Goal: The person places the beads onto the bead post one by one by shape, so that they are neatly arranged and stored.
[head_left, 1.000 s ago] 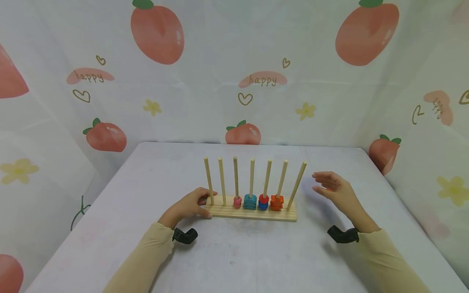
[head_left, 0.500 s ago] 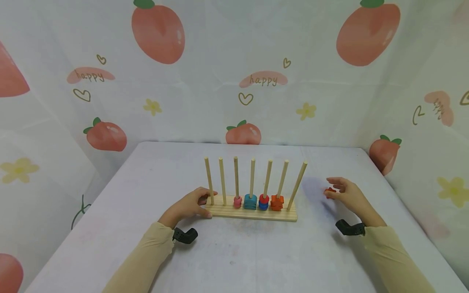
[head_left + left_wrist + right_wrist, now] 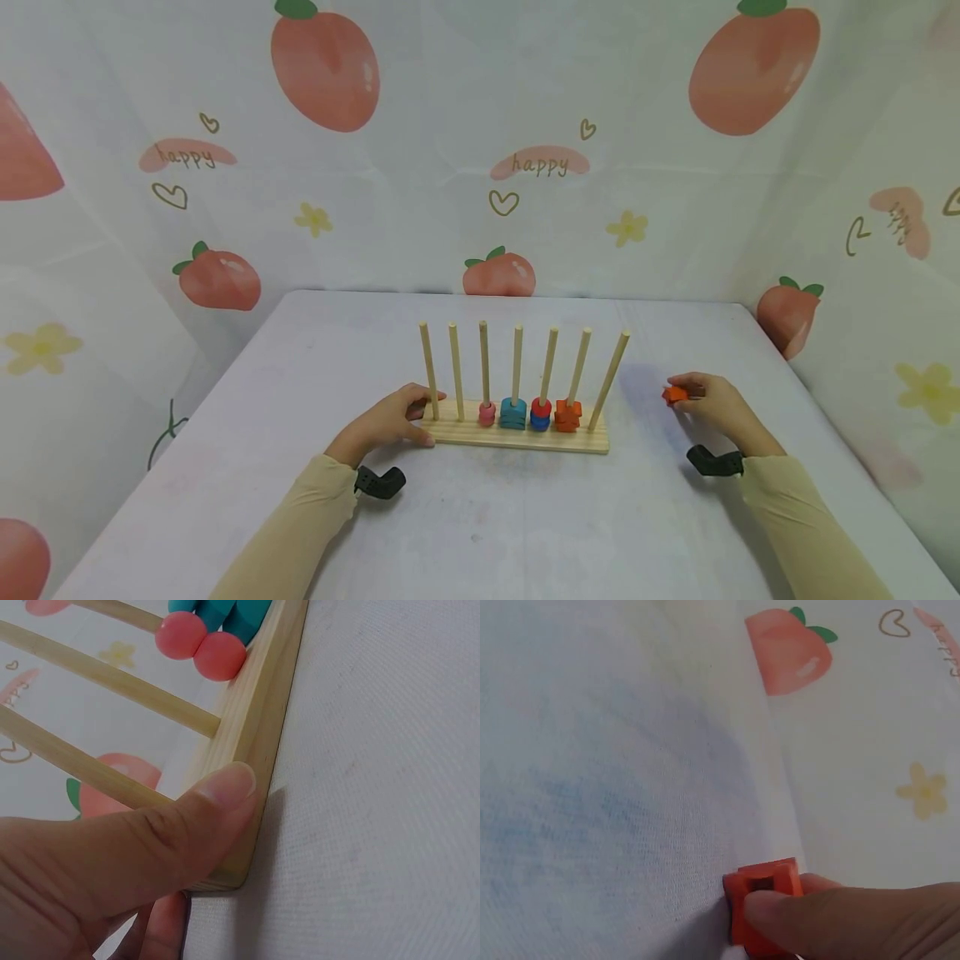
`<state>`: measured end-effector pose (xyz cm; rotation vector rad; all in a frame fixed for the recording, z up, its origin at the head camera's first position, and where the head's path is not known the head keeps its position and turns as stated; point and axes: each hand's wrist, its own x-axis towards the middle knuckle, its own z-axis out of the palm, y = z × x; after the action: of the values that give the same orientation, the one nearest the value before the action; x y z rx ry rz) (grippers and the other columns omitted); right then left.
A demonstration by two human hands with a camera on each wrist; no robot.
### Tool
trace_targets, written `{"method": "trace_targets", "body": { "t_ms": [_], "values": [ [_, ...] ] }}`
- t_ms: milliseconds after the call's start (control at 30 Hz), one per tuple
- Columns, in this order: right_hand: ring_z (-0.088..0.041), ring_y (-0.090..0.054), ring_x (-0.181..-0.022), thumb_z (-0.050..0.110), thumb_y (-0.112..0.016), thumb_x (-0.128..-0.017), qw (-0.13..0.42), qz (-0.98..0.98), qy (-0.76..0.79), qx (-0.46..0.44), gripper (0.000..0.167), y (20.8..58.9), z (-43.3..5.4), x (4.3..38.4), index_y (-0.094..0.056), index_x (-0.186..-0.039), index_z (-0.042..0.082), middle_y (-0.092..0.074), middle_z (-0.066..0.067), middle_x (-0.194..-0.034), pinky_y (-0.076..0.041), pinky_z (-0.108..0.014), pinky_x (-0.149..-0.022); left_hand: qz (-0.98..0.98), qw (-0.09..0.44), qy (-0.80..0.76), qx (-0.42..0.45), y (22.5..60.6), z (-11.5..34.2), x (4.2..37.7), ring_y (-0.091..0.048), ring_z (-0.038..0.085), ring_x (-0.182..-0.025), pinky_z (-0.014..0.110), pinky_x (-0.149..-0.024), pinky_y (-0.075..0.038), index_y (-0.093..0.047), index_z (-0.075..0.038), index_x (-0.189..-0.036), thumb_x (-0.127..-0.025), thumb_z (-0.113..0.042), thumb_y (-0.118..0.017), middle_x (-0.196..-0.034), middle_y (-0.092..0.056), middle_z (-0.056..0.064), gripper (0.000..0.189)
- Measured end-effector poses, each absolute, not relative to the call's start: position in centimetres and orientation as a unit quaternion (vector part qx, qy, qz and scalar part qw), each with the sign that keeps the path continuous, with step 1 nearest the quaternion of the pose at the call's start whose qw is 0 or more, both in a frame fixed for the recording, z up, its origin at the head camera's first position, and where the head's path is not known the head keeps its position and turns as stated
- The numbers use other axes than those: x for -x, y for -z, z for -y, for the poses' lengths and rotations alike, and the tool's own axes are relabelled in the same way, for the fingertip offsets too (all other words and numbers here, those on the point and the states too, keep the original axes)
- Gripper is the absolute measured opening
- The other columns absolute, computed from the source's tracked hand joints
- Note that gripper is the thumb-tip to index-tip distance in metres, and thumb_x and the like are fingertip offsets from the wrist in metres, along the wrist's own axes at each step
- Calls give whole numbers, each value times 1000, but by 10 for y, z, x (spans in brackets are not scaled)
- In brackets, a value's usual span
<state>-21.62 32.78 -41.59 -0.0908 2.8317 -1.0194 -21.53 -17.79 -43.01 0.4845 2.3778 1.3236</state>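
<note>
My left hand [image 3: 386, 425] grips the left end of a pale wooden bead stacker [image 3: 480, 435]. In the left wrist view its thumb [image 3: 165, 832] presses on the base by the end peg, with other fingers partly showing behind. Pink round beads [image 3: 220, 656] sit on the third peg from the left. Further right come teal pieces [image 3: 513, 414], a red bead [image 3: 541, 407] over a blue bead [image 3: 539, 423], then orange notched pieces [image 3: 567, 416]. Right of the stacker, my right hand [image 3: 720, 408] pinches an orange-red notched bead [image 3: 780, 876] close over the table, the thumb covering part of it.
The stacker's two leftmost pegs [image 3: 457, 371] and its rightmost peg [image 3: 609, 379] are bare. A white cloth [image 3: 480, 517] covers the table. Behind it hangs a fruit-print curtain [image 3: 420, 200]; a dark cord [image 3: 167, 432] shows at the left.
My right hand has moved right and down, away from the stacker, and its fingers have closed on the orange-red bead. The left hand and the stacker have stayed in place.
</note>
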Motion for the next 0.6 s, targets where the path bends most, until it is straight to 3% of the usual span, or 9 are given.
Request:
{"method": "trace_targets", "body": {
  "t_ms": [200,267,333,433,500,600],
  "values": [
    [-46,-54,-113,17,-66,-91,51,-935,352,15,45,419,-330,215,-56,-125,-10,-59,-31,-121,-47,-56,-92,-846,188,-470,-170,430,177,215,-40,36,-137,44,-110,-40,-52,2,-131,-72,3,-81,-135,-43,19,66],
    [-40,-56,-110,24,-66,-92,46,-928,369,14,49,418,-330,214,-55,-127,-8,-59,-29,-123,-49,-50,-88,-846,188,-470,-169,429,177,215,-40,36,-137,44,-110,-40,-52,2,-131,-71,3,-81,-135,-43,19,66],
    [-25,-60,-105,28,-64,-94,44,-909,413,20,52,417,-329,212,-53,-130,-7,-59,-26,-122,-52,-37,-87,-846,188,-470,-168,429,177,214,-40,36,-137,44,-110,-40,-52,2,-131,-71,3,-81,-135,-43,18,66],
    [-3,-61,-97,26,-63,-95,48,-854,517,36,51,415,-328,210,-49,-133,-5,-61,-10,-117,-54,-20,-83,-844,189,-472,-170,429,177,214,-40,36,-137,44,-110,-40,-52,2,-131,-71,4,-81,-136,-43,19,66],
    [2,-63,-94,20,-62,-96,64,-791,607,44,43,414,-326,210,-50,-131,-2,-60,0,-113,-56,-16,-83,-842,190,-474,-174,429,178,214,-40,37,-137,44,-110,-41,-52,3,-131,-71,4,-81,-136,-42,20,66],
    [-1,-66,-99,13,-57,-98,89,-698,707,64,27,410,-322,209,-55,-124,8,-64,8,-110,-54,-17,-88,-840,191,-476,-176,429,178,215,-40,37,-136,44,-109,-41,-51,3,-130,-71,4,-81,-136,-41,20,66]
  ]
}}
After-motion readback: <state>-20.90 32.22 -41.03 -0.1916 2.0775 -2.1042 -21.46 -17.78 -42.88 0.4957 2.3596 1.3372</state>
